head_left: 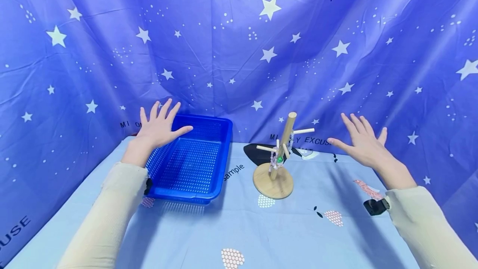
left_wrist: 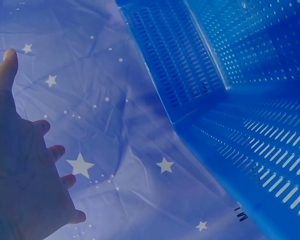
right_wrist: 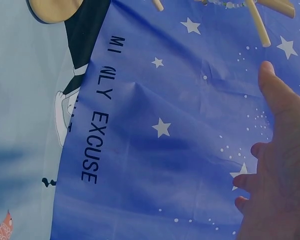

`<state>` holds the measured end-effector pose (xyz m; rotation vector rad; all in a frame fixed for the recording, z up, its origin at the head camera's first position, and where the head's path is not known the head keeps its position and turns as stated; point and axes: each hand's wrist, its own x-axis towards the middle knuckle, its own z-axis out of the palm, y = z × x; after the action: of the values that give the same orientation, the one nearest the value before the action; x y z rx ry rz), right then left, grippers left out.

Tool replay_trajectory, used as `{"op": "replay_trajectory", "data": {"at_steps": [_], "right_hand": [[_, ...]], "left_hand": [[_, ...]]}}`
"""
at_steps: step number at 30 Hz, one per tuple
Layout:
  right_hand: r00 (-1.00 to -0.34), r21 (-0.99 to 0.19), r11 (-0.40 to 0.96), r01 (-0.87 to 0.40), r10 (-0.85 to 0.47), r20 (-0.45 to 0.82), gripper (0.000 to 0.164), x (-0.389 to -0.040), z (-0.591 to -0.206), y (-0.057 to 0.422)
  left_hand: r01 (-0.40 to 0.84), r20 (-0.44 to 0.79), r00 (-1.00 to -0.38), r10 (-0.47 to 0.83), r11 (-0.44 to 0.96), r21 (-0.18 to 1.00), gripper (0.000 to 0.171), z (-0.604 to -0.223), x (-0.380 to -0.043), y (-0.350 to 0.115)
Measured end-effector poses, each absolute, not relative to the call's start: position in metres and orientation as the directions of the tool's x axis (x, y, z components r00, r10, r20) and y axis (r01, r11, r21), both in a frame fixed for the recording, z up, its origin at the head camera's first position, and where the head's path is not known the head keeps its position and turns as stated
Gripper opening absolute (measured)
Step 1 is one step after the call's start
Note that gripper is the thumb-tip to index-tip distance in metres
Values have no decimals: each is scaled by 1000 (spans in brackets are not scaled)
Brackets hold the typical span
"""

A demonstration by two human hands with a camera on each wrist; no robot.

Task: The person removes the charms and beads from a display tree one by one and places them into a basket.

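Note:
My left hand (head_left: 157, 130) is raised with its fingers spread, above the back left part of a blue plastic basket (head_left: 223, 169), and holds nothing. In the left wrist view the basket's slotted wall (left_wrist: 164, 55) lies to the right of that hand. My right hand (head_left: 364, 144), also spread and bare, hovers over the right side of the table. Between the hands stands a wooden rack (head_left: 287, 132) with a round base and several pegs. Beaded bracelets (head_left: 274, 159) hang from its pegs, one with a green bead; the right wrist view shows only part of the rack.
A light blue printed cloth (head_left: 239, 227) covers the table. Behind it hangs a purple-blue curtain (head_left: 209, 53) with white stars, close to the basket and rack. A black wrist device (head_left: 375, 206) sits at the right cuff.

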<state>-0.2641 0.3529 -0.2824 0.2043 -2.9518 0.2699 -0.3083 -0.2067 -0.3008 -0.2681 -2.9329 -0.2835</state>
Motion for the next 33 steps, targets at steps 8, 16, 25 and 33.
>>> {"op": "replay_trajectory", "data": {"at_steps": [8,16,25,33], "right_hand": [[-968,-164,972,-167,-130,213,98,-263,-282,349],[-951,-164,961,-224,-178,252,96,-265,-284,344],[-917,-165,938,-306,-243,318,91,-269,-286,342],[-911,-177,926,-334,-269,314,89,-270,-284,334]], "left_hand": [[211,205,-963,174,962,175,97,-300,-307,-203],[221,201,-962,184,958,181,96,-300,-306,-199],[226,226,-956,185,959,173,96,-299,-304,-189],[240,245,-949,199,959,153,96,-299,-302,-176]]}}
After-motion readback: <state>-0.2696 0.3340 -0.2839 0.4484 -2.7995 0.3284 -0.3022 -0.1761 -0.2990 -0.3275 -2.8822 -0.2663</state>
